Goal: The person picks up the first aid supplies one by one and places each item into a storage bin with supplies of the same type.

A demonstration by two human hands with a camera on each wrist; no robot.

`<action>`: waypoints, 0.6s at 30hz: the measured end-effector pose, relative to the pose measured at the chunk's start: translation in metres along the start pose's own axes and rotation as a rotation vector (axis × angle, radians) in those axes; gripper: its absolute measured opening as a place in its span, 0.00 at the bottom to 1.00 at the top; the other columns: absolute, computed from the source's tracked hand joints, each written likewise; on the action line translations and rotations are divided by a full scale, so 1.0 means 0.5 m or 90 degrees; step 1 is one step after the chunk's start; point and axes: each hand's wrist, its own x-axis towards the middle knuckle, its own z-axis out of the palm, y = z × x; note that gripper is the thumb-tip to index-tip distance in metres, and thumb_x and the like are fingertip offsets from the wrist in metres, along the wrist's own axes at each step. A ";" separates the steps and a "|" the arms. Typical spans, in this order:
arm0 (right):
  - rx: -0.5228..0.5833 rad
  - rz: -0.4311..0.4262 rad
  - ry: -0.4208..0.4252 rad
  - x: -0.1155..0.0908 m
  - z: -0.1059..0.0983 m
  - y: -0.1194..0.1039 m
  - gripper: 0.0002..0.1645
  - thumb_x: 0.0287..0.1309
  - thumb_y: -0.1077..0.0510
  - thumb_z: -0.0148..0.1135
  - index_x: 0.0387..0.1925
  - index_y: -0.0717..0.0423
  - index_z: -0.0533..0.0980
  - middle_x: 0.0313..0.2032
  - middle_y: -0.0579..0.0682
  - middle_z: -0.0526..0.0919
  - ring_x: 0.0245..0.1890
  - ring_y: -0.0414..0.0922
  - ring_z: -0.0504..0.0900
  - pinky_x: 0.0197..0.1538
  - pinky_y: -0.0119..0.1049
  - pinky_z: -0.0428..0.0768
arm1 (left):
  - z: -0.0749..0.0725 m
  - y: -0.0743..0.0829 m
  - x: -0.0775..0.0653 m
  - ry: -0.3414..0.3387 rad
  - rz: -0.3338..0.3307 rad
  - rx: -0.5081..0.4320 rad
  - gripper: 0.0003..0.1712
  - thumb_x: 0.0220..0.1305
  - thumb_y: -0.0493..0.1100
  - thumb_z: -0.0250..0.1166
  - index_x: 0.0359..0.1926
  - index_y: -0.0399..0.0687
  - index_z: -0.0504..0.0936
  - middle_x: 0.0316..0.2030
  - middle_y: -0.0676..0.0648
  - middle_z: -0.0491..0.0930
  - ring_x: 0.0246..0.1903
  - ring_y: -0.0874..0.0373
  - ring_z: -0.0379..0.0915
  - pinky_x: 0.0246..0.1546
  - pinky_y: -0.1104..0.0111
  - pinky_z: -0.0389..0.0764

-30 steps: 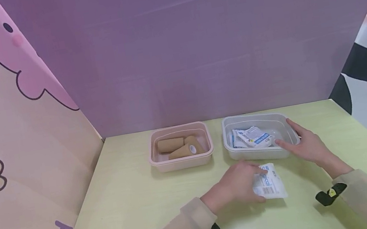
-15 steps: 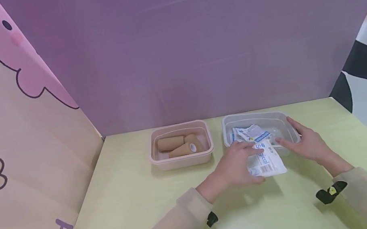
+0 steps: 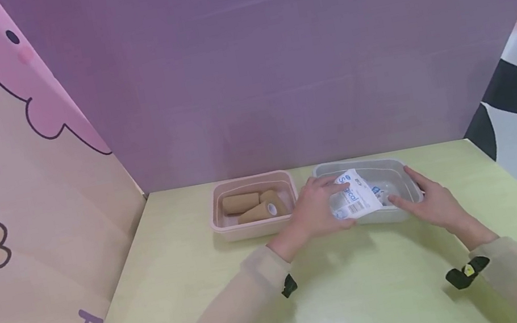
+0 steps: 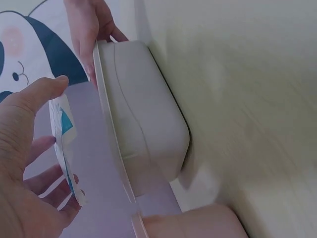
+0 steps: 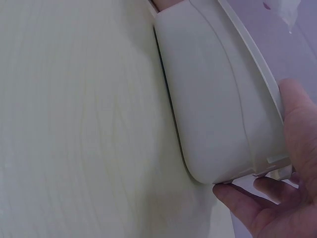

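Observation:
My left hand (image 3: 315, 206) pinches a white packet (image 3: 355, 196) printed "Surgical" in blue, holding it over the grey plastic bin (image 3: 377, 216). In the left wrist view the packet (image 4: 62, 126) is seen edge-on between thumb and fingers, apart from the bin's rim. My right hand (image 3: 435, 205) grips the bin's right end. The right wrist view has the thumb at the rim and the fingers (image 5: 242, 203) against the outer wall. Inside the bin, other blue-and-white packets (image 3: 378, 195) are mostly hidden behind the held one.
A pink bin (image 3: 257, 230) stands left of the grey one, with several tan rolls (image 3: 241, 203) in it. Both bins are on a pale yellow table (image 3: 179, 273), near the purple backdrop (image 3: 243, 72). Printed panels rise on the left and right.
My left hand has lifted the packet from the table in front of the grey bin and carried it up and left over the bin. The right hand has stayed on the bin's end.

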 end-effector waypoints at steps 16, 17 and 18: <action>0.002 -0.008 0.007 -0.001 0.004 0.000 0.62 0.71 0.34 0.64 0.85 0.61 0.44 0.75 0.82 0.60 0.72 0.81 0.64 0.66 0.77 0.70 | 0.017 -0.036 0.044 0.012 -0.020 -0.003 0.44 0.56 0.65 0.79 0.72 0.59 0.80 0.76 0.49 0.73 0.72 0.50 0.72 0.70 0.60 0.76; 0.000 -0.009 0.010 -0.002 0.003 0.000 0.61 0.71 0.34 0.64 0.85 0.61 0.44 0.74 0.82 0.60 0.71 0.81 0.64 0.66 0.77 0.70 | 0.018 -0.037 0.046 0.012 -0.020 -0.007 0.44 0.56 0.65 0.79 0.72 0.58 0.80 0.76 0.49 0.73 0.72 0.50 0.72 0.71 0.61 0.75; 0.000 -0.010 0.013 -0.004 0.002 -0.001 0.61 0.71 0.35 0.64 0.85 0.62 0.45 0.74 0.82 0.60 0.71 0.82 0.64 0.66 0.77 0.70 | 0.017 -0.038 0.049 0.010 -0.018 -0.012 0.44 0.57 0.64 0.79 0.72 0.58 0.80 0.76 0.49 0.73 0.72 0.50 0.72 0.71 0.61 0.75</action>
